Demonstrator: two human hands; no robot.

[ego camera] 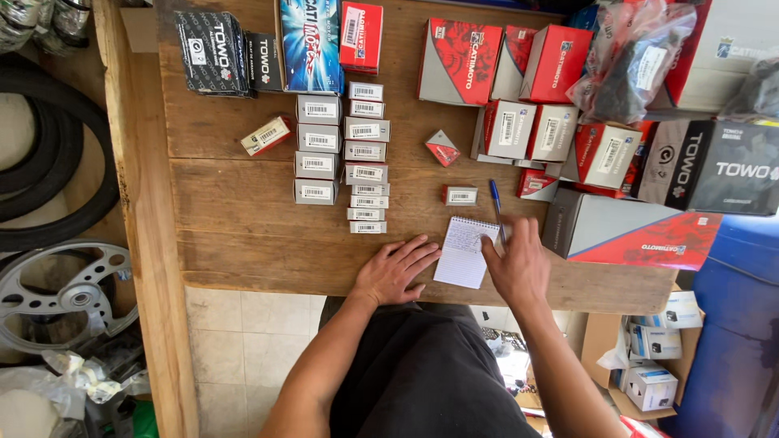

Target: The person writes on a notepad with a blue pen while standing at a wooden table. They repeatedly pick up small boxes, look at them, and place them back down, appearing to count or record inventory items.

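Head view: pen [496, 203] in right grip [518, 264], over notepad [466, 251]

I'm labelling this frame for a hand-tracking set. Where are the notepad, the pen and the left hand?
notepad [462, 258]: head view, middle of the white page.
pen [494, 195]: head view, blue barrel above the right hand.
left hand [395, 273]: head view, back of the hand, flat on the table.

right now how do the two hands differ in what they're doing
The left hand lies flat, fingers spread on the wooden table, holding nothing. The right hand has its grip on a blue pen, upright by the small spiral notepad. The left rests beside the notepad; the right overlaps its edge. Both are bare.
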